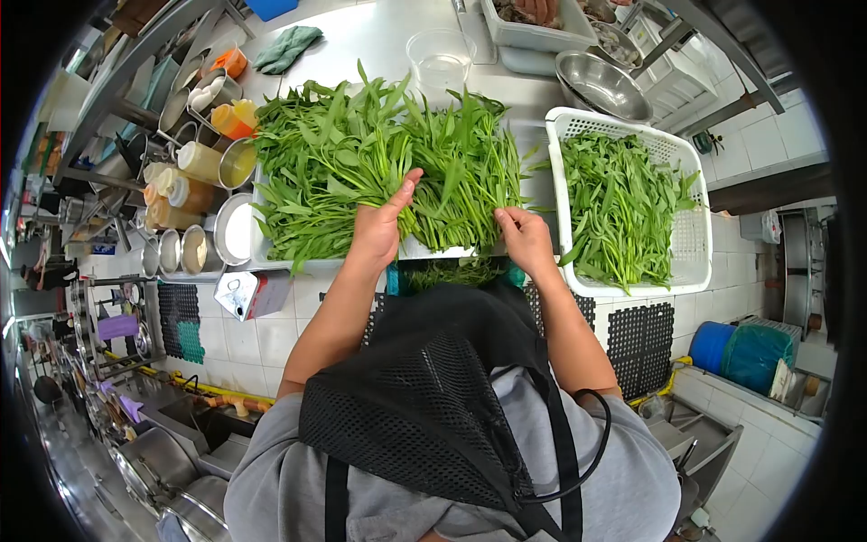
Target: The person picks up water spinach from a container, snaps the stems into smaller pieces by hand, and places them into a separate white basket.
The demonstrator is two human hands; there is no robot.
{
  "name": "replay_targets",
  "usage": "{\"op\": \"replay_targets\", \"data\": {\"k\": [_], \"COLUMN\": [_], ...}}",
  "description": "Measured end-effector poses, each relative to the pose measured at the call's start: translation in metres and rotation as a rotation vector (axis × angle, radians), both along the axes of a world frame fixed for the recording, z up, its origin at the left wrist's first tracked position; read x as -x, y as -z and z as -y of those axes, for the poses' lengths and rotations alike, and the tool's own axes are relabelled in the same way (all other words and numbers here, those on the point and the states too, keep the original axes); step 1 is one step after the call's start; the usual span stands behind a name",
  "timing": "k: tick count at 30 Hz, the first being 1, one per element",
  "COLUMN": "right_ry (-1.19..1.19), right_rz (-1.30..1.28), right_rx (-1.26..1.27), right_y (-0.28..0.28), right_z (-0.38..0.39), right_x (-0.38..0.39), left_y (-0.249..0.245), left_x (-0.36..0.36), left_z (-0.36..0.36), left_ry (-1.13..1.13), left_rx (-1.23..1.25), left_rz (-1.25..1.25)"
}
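A large heap of water spinach [316,172], long green stems with narrow leaves, covers the steel counter in front of me. My left hand [381,221] is at the middle of the heap, closed around a bunch of stems; its thumb points up and its other fingers are mostly hidden by the greens. At the heap's right edge, my right hand [524,237] pinches stem ends between thumb and fingers. Right of that hand stands a white perforated basket [695,244] with more water spinach [619,203] in it.
Sauce bottles [185,194] and metal pots [237,163] line the left side. Behind the heap are a clear plastic bowl [441,56], a green cloth [287,50] and a knife [462,23]. A steel bowl [603,86] sits behind the basket. Greens lie in a bin [452,274] below the counter edge.
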State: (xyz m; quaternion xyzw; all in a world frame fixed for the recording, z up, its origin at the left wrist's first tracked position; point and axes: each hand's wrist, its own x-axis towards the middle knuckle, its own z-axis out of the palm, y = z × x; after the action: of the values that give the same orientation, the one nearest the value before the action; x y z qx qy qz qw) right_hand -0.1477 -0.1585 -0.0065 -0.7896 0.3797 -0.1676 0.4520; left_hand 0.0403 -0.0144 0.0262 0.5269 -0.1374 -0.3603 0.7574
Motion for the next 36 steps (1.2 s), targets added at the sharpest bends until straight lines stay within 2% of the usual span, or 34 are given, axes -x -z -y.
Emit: {"op": "replay_targets", "data": {"k": [1, 2, 4, 5, 7, 9, 11, 13, 15, 17, 19, 20, 22, 23, 25, 26, 29, 31, 32, 34, 35, 36], "right_ry": [0.020, 0.024, 0.100, 0.100, 0.230, 0.266, 0.300, 0.273, 0.155, 0.074, -0.175, -0.263, -0.387, -0.408, -0.465, -0.464, -0.097, -0.030, -0.027, -0.129, -0.124, -0.108], "right_rz": [0.063, 0.068, 0.247, 0.248, 0.549, 0.564, 0.571, 0.611, 0.631, 0.594, 0.260, 0.176, 0.037, 0.084, 0.121, 0.123, 0.010, -0.109, -0.106, -0.288, -0.284, -0.221], "right_rx": [0.130, 0.132, -0.131, -0.132, -0.465, -0.538, -0.743, -0.746, -0.645, -0.569, -0.464, -0.363, -0.230, -0.250, -0.281, -0.280, -0.002, 0.180, 0.184, 0.319, 0.325, 0.251], "right_y": [0.001, 0.002, 0.000, -0.002, -0.013, -0.020, -0.021, -0.026, -0.036, -0.038, -0.034, -0.031, -0.018, -0.015, -0.014, -0.007, 0.005, 0.013, 0.017, 0.020, 0.021, 0.019], "right_z": [0.001, 0.002, 0.002, 0.003, 0.003, 0.005, 0.008, 0.007, 0.000, -0.008, -0.018, -0.024, -0.033, -0.037, -0.033, -0.027, -0.005, 0.004, 0.005, 0.008, 0.009, 0.009], "right_x": [0.000, -0.001, -0.003, -0.003, -0.005, -0.006, -0.005, -0.007, -0.008, -0.010, -0.013, -0.015, -0.019, -0.019, -0.020, -0.022, -0.030, -0.037, -0.037, -0.041, -0.042, -0.043], "left_y": [-0.002, -0.005, -0.005, -0.002, -0.007, -0.015, -0.021, -0.021, -0.006, 0.006, 0.007, 0.014, 0.018, 0.020, 0.029, 0.033, 0.029, 0.018, 0.016, 0.008, 0.004, -0.003], "left_x": [0.001, 0.001, 0.000, -0.001, -0.001, 0.001, 0.005, 0.009, 0.017, 0.030, 0.043, 0.046, 0.046, 0.046, 0.040, 0.036, 0.032, 0.033, 0.031, 0.025, 0.023, 0.022], "left_z": [0.000, 0.000, 0.000, -0.002, -0.003, -0.005, -0.005, -0.003, -0.002, 0.002, 0.006, 0.007, 0.007, 0.006, 0.004, 0.004, 0.004, 0.003, 0.002, -0.001, -0.002, -0.002], "left_ry": [0.002, -0.022, -0.046, -0.092, -0.140, -0.201, -0.162, -0.128, 0.003, 0.067, 0.184, 0.147, 0.163, 0.169, 0.141, 0.151, 0.155, 0.167, 0.170, 0.305, 0.308, 0.295], "left_rx": [0.001, -0.025, -0.051, -0.038, -0.026, -0.332, -0.334, -0.334, -0.137, -0.120, -0.087, -0.077, -0.157, -0.238, -0.202, -0.216, -0.224, -0.245, -0.242, -0.079, -0.073, 0.060], "left_rz": [0.003, 0.043, 0.083, 0.106, 0.131, 0.289, 0.319, 0.351, 0.212, 0.162, -0.062, -0.115, -0.082, -0.050, -0.108, -0.159, -0.254, -0.261, -0.257, -0.145, -0.139, -0.148]}}
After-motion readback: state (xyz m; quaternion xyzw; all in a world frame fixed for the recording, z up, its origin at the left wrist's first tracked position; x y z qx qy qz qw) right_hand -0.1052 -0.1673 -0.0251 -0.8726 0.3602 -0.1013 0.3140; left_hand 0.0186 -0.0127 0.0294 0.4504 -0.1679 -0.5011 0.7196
